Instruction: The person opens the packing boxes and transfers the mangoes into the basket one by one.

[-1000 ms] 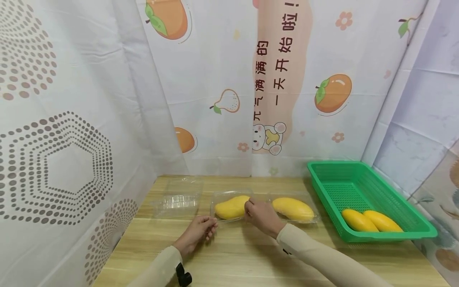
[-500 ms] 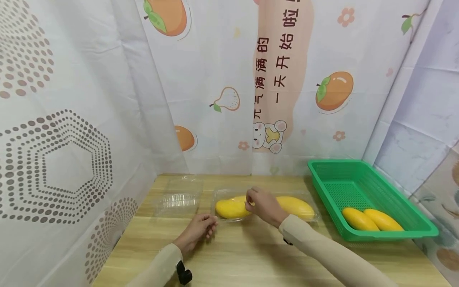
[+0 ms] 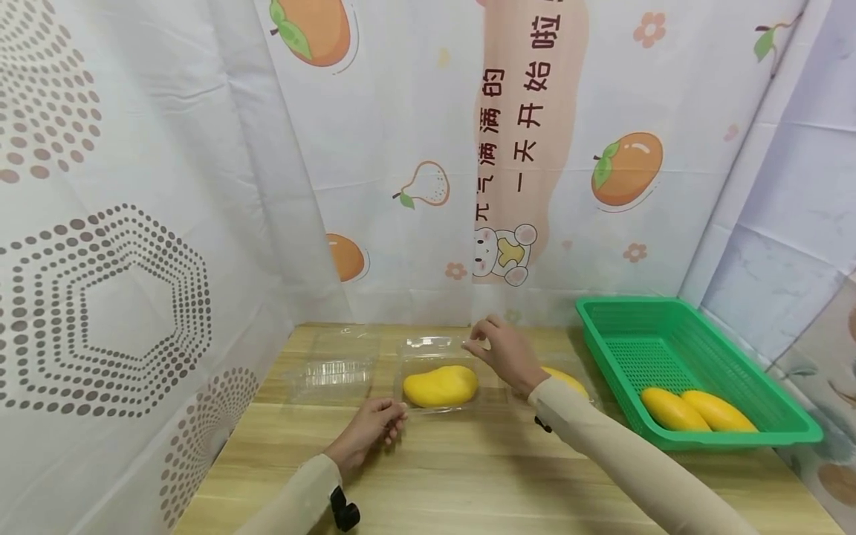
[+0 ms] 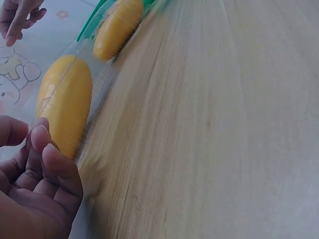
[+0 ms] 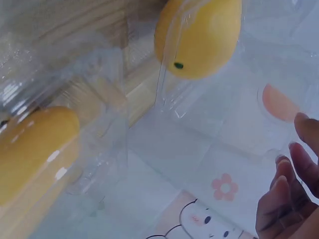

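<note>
A yellow mango (image 3: 440, 386) lies in the middle clear plastic clamshell box (image 3: 428, 409), whose raised lid (image 3: 435, 345) stands at the far side. My left hand (image 3: 371, 425) pinches the box's near left corner between thumb and fingertips, as the left wrist view (image 4: 42, 174) also shows. Behind the box's right side, my right hand (image 3: 504, 353) is raised, with fingertips close to the lid's right corner. A small gap shows between thumb and fingers (image 5: 281, 199) in the right wrist view; whether they touch the lid is unclear.
To the right, another clear box (image 3: 595, 407) holds a mango (image 3: 568, 380), partly hidden by my right arm. A clear clamshell (image 3: 334, 375) lies unfolded at the left. Two mangoes (image 3: 695, 410) rest in a green basket (image 3: 635, 312). Printed curtains hang behind the wooden table (image 3: 441, 475).
My right hand has moved up and away from beside the mango to the lid's far corner. The lid now shows raised behind the mango. My left hand has stayed at the box's corner.
</note>
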A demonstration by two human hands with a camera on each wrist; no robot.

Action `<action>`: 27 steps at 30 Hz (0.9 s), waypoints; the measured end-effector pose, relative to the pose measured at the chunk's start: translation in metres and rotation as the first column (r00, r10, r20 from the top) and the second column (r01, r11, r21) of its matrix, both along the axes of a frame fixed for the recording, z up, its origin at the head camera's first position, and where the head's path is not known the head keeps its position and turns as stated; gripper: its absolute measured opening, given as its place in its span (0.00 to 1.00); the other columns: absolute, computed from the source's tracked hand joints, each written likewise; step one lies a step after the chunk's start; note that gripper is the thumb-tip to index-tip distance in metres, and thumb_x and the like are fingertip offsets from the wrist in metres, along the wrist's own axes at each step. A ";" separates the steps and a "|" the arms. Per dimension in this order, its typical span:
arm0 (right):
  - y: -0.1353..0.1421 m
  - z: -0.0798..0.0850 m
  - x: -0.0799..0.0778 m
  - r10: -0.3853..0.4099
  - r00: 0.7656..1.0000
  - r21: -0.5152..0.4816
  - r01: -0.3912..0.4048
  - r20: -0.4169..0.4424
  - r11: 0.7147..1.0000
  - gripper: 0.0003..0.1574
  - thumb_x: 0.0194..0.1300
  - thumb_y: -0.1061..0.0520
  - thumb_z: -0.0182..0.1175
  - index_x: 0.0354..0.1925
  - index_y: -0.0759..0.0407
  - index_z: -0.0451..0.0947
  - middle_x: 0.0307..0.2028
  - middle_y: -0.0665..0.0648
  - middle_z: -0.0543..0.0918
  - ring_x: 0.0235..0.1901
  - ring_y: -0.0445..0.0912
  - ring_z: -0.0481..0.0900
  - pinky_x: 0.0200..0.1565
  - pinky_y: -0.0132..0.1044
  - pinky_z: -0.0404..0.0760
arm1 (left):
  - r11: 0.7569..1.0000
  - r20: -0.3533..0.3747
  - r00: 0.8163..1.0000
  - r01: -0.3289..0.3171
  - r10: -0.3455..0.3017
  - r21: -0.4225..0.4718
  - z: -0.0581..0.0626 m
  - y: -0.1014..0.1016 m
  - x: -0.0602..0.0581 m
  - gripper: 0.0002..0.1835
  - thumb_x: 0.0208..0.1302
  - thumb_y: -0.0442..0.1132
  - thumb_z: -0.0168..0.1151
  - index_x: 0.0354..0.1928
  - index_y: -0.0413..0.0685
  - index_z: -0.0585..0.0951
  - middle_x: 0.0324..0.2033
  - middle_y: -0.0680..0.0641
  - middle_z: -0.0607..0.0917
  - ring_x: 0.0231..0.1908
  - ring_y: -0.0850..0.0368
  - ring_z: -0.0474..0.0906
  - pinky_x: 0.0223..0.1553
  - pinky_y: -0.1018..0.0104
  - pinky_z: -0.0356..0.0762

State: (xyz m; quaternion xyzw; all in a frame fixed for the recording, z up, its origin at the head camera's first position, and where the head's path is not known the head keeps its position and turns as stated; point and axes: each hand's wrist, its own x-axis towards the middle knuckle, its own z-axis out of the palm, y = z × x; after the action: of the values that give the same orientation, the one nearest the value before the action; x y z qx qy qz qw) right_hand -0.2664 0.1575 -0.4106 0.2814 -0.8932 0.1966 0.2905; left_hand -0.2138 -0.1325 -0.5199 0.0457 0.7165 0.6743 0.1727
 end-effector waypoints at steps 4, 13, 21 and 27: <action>0.005 0.002 -0.008 -0.049 0.993 -0.063 0.056 0.106 0.996 0.11 0.59 0.47 0.67 0.32 0.51 0.79 0.31 0.47 0.78 0.28 0.42 0.75 0.30 0.34 0.74 | 1.000 0.001 1.000 -0.002 0.002 -0.008 -0.001 0.000 -0.001 0.19 0.67 0.48 0.58 0.37 0.34 0.78 0.23 0.50 0.78 0.21 0.61 0.70 0.20 0.71 0.70; 0.010 0.001 -0.023 -0.048 0.974 -0.198 0.093 0.220 0.976 0.09 0.62 0.48 0.65 0.33 0.50 0.80 0.31 0.46 0.82 0.29 0.41 0.75 0.34 0.36 0.76 | 1.000 0.007 1.000 -0.007 0.007 -0.009 -0.001 -0.001 -0.001 0.19 0.66 0.50 0.58 0.36 0.36 0.79 0.23 0.50 0.78 0.20 0.62 0.69 0.20 0.72 0.69; 0.008 0.000 -0.034 -0.060 0.963 -0.245 0.126 0.261 0.961 0.10 0.62 0.46 0.64 0.34 0.50 0.80 0.31 0.46 0.82 0.29 0.41 0.77 0.34 0.37 0.78 | 1.000 0.013 1.000 -0.007 0.007 -0.014 0.000 -0.001 -0.001 0.21 0.67 0.48 0.58 0.38 0.32 0.78 0.23 0.49 0.79 0.20 0.62 0.70 0.20 0.71 0.69; 0.005 -0.003 -0.040 -0.066 0.953 -0.283 0.153 0.295 0.947 0.10 0.62 0.47 0.65 0.35 0.51 0.80 0.31 0.47 0.82 0.29 0.42 0.77 0.34 0.37 0.78 | 1.000 0.017 1.000 -0.001 0.002 -0.003 0.000 -0.001 -0.001 0.21 0.66 0.49 0.59 0.38 0.32 0.78 0.23 0.49 0.78 0.20 0.62 0.70 0.20 0.72 0.69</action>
State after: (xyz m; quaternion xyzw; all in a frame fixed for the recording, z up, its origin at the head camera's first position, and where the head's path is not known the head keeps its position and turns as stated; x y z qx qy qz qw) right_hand -0.3064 0.1626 -0.4138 0.1524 -0.8990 0.3523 0.2106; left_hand -0.2148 -0.1334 -0.5200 0.0393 0.7159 0.6739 0.1783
